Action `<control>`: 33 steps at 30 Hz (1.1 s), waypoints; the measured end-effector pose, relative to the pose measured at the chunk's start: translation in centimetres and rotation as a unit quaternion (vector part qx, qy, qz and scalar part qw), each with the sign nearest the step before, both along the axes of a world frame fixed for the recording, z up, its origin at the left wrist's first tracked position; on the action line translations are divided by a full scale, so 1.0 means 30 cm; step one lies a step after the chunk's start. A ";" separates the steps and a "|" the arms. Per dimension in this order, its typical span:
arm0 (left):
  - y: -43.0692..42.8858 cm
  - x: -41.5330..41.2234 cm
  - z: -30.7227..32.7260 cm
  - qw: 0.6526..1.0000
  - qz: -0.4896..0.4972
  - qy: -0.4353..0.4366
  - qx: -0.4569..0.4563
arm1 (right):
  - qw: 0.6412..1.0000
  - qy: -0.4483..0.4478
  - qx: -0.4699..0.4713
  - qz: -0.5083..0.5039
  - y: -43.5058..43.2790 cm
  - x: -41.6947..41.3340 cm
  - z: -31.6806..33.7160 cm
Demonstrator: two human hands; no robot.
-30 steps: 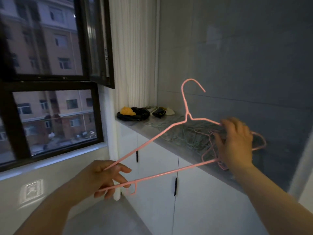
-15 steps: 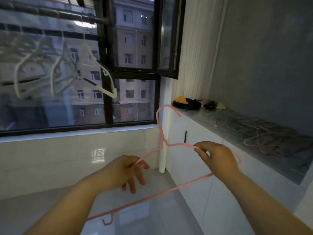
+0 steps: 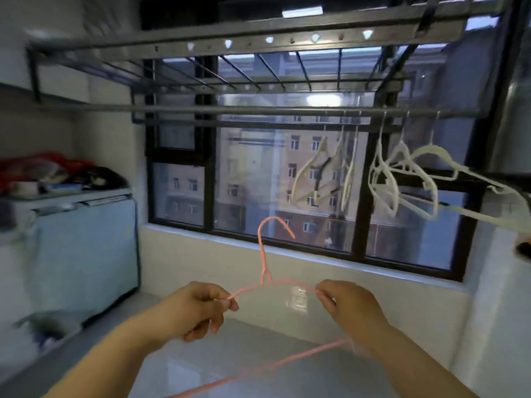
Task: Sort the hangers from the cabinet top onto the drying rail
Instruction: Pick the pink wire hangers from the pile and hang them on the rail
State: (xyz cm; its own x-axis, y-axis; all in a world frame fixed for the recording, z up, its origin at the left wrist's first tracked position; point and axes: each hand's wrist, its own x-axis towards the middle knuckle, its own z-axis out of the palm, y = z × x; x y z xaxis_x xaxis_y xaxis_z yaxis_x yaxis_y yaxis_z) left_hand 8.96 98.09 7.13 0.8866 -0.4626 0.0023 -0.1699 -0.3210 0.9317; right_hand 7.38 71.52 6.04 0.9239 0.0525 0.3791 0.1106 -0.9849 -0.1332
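Note:
A pink wire hanger [image 3: 263,262] stands upright in front of me, hook at the top, below the window. My left hand [image 3: 201,307] pinches its left shoulder wire. My right hand [image 3: 349,308] pinches its right shoulder wire. The hanger's bottom bar runs blurred below my wrists. Overhead, the grey drying rail [image 3: 258,110] spans the window. Several white hangers [image 3: 402,176] hang from its right part. The cabinet top is out of view.
A dark metal rack frame [image 3: 258,44] sits above the rail. A blue-covered appliance [image 3: 86,248] with piled items on top stands at the left. The black-framed window [image 3: 356,248] and white tiled sill wall are straight ahead.
The view has swung left from the cabinet to face the window and rail. Both hands carried the pink hanger along, and the left hand has slid closer to the neck.

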 end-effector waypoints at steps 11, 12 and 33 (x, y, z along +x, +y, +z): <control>0.451 0.402 0.171 0.984 0.028 0.083 -0.157 | 0.993 -0.042 0.105 -0.046 0.558 0.494 0.176; 0.434 0.432 0.192 0.982 0.016 0.089 -0.164 | 0.990 -0.045 0.118 -0.057 0.555 0.506 0.193; -0.284 0.685 0.651 0.961 -0.057 -0.064 -0.262 | 0.981 -0.166 0.060 -0.076 0.269 0.374 0.500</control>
State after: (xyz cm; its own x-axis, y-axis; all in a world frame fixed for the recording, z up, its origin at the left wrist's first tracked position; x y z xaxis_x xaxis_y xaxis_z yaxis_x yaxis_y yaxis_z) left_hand 29.51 89.56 26.67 0.8068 -0.4625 0.3676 -0.3010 0.2136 0.9294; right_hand 18.61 79.59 21.04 0.7416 -0.1403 0.6560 0.0197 -0.9729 -0.2303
